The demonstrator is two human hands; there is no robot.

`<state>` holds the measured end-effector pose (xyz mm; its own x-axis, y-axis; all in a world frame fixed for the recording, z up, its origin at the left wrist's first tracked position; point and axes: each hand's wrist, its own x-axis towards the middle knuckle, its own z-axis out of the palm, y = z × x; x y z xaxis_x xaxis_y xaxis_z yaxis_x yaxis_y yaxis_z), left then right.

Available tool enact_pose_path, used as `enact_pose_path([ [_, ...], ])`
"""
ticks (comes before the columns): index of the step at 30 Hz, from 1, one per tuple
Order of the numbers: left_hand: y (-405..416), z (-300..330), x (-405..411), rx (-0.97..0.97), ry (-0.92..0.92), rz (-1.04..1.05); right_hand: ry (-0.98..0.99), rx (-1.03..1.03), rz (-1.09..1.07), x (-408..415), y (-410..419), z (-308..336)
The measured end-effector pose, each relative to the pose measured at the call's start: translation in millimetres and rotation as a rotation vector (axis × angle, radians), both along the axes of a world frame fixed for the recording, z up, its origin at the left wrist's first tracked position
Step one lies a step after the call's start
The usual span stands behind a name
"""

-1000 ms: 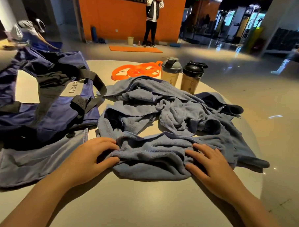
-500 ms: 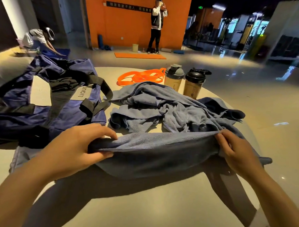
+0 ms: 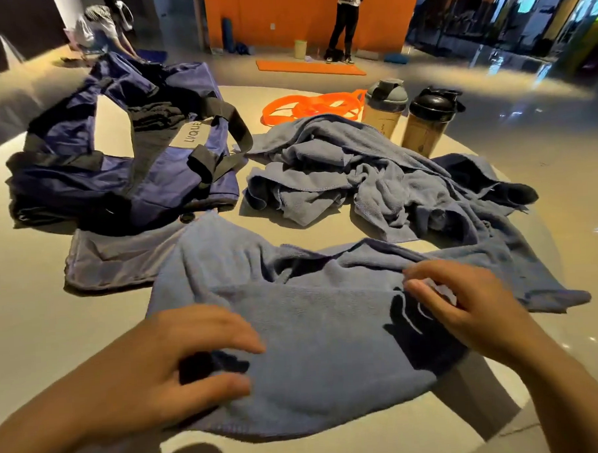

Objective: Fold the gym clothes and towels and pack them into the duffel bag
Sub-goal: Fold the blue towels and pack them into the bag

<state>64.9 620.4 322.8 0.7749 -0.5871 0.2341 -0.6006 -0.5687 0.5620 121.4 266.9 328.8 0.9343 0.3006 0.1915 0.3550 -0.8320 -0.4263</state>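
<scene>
The left hand (image 3: 180, 365) is lying over the near-left part of a blue towel (image 3: 316, 345), fingers loosely bent with the tips and thumb pressing into the cloth; whether a fold is being pinched cannot be told. The right hand (image 3: 465, 308) is hovering at the towel's right side, fingers curled, and appears to be pinching a bit of the edge between thumb and fingertips. The towel is lying spread and rumpled on the near part of the round pale surface (image 3: 31, 327), one corner trailing toward the right edge. Beyond it, a heap of grey-blue towels (image 3: 367, 178) is sitting crumpled at mid-surface, apart from the spread one. To the left, a flat grey-blue cloth (image 3: 117, 258) is lying partly under the towel's far-left corner and touching the navy duffel bag (image 3: 123, 155), which is slumping open with black straps and a pale label. Dark folded clothing (image 3: 152, 114) is showing inside the bag. Behind the heap, two shaker bottles (image 3: 406, 119) are standing upright side by side, with orange resistance bands (image 3: 313, 107) lying just left of them. On the floor beyond, a person (image 3: 345, 22) is standing by an orange mat (image 3: 309, 67).
</scene>
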Motion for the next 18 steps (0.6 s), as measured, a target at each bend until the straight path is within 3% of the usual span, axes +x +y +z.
enact_pose_path([
  [3,5.6,-8.0,16.6,0.053,-0.055,0.217,0.151,-0.112,0.117,11.8,32.9,-5.7],
  [6,2.0,-19.8,39.9,0.426,0.035,0.311,0.193,-0.308,0.128,29.2,44.7,-29.0],
  [8,-7.3,-27.8,51.5,0.621,0.099,0.308,0.2,-0.33,0.037,37.7,40.8,-39.5],
  [13,-25.1,-23.5,100.7,0.77,0.083,0.203,0.227,-0.362,-0.06,47.5,32.7,-41.6],
  [18,-20.4,-9.0,159.5,0.811,0.205,0.194,0.236,-0.374,-0.069,48.0,35.6,-40.7],
])
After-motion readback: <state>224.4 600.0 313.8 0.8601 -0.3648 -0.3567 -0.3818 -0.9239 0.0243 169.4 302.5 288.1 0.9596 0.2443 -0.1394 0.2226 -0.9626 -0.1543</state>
